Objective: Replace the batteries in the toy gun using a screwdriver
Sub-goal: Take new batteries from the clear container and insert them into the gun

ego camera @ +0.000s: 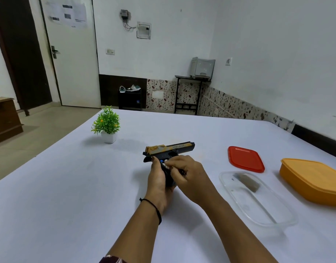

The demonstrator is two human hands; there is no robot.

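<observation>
Toy gun [171,149] held in my left grip [157,179], curled round its handle; my right grip [188,173] pinches a small silvery part [164,165] there.

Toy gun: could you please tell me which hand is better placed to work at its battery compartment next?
Probably the right hand: its fingertips sit at the grip's battery opening, while the left hand grips the toy gun steady.

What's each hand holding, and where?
Left hand grips the black-and-gold toy gun by its handle. Right hand curls at the handle; held item cannot be told.
</observation>
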